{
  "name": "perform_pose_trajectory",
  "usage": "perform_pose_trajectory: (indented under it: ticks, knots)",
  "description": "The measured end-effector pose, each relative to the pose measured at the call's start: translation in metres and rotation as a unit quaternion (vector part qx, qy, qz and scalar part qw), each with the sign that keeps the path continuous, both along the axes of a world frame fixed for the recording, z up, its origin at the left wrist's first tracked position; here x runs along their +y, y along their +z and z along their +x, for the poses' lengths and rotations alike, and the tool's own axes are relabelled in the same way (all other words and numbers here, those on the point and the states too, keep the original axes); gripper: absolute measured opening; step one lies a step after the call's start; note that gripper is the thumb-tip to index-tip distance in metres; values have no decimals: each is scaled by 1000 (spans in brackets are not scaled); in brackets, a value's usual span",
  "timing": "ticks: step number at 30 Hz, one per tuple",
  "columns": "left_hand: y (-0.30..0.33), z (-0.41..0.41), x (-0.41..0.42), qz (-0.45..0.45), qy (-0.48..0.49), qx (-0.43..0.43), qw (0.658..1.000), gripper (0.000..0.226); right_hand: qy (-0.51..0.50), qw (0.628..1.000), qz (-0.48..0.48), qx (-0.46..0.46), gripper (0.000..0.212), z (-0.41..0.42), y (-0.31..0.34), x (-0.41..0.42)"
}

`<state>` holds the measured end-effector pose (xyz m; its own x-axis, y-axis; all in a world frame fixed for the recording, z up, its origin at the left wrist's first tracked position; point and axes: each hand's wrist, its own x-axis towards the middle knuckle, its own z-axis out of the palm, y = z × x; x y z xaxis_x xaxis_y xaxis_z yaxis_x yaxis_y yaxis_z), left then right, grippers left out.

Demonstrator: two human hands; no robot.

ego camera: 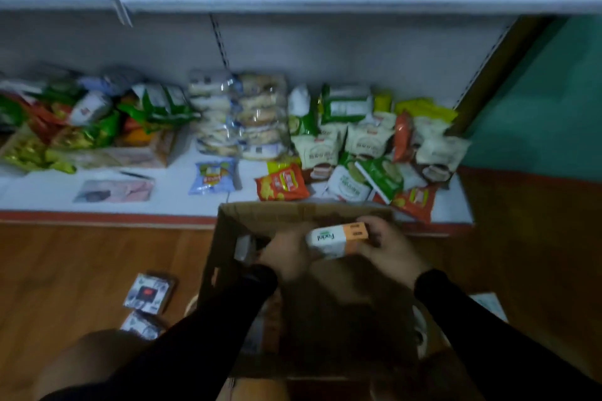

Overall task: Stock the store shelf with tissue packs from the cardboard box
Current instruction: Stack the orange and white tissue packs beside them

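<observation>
From the head camera we look down into an open cardboard box (303, 286) on the wooden floor, its far wall almost touching the front edge of the bottom shelf (169, 198). We hold one tissue pack (338, 239), white with an orange end, above the far part of the box, between both hands. Our left hand (286, 254) curls round its white end at about eight o'clock from the pack's middle; our right hand (387, 246) wraps the orange end at about three o'clock, fingers bent over its top. So both hands grip the pack, though blur hides the exact finger placement. The pack's long axis runs from eight o'clock to two o'clock, roughly parallel to the shelf front. The shelf lies straight ahead at twelve o'clock, so we judge the coming move is a forward carry, with neither hand clearly nearer. Directly beyond the box the shelf is crowded with snack packets (365, 146) and stacked clear-wrapped packs (241, 114); bare white space shows toward eleven o'clock, near a blue packet (213, 177). The upper shelf (293, 0) at twelve o'clock carries blurred boxes. Two small dark packs (148, 295) lie on the floor at nine o'clock from the box.
</observation>
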<state>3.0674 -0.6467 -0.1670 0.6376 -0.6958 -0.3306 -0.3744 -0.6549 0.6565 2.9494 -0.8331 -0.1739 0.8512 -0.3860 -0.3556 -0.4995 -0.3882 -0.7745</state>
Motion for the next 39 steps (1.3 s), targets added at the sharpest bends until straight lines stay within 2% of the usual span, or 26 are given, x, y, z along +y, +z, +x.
perform_pose_trajectory:
  ticks: [5,7,10,13,15,18,21,22,24,25,27,30,35,39]
  knots:
    - [100,4,-10,-143,86,39,985,37,-42,989,-32,-136,55,-13,94,1]
    - [133,2,-16,-187,115,61,974,33,-13,981,-92,-170,69,-18,125,5]
    - [172,-1,-25,-262,143,142,944,25,38,959,-211,-187,90,-26,165,9]
    - [209,-10,-37,-304,143,186,923,22,28,945,-248,-211,109,-26,196,7]
    - [232,-16,-49,-318,140,196,917,22,-1,943,-251,-218,110,-25,215,1]
    - [268,-18,-68,-330,111,191,918,25,-36,927,-280,-246,100,-24,241,-13]
    - [298,-10,-85,-332,68,127,932,30,-61,908,-307,-278,89,-20,270,-34]
    - [307,-5,-90,-314,60,61,946,34,-73,901,-324,-281,88,-18,280,-43]
    - [319,11,-98,-237,37,-125,963,47,-94,886,-354,-283,86,-12,299,-63]
    - [321,22,-103,-189,24,-209,959,55,-102,883,-361,-283,86,-9,308,-74]
    - [322,44,-116,-110,-3,-309,945,65,-116,880,-371,-273,87,0,324,-96]
    - [319,75,-139,-37,-27,-352,935,78,-138,876,-385,-256,86,15,348,-129]
    - [298,118,-173,36,-40,-336,940,100,-174,876,-385,-234,82,49,376,-187]
    - [275,138,-185,52,-57,-379,922,117,-191,881,-376,-215,76,76,384,-225]
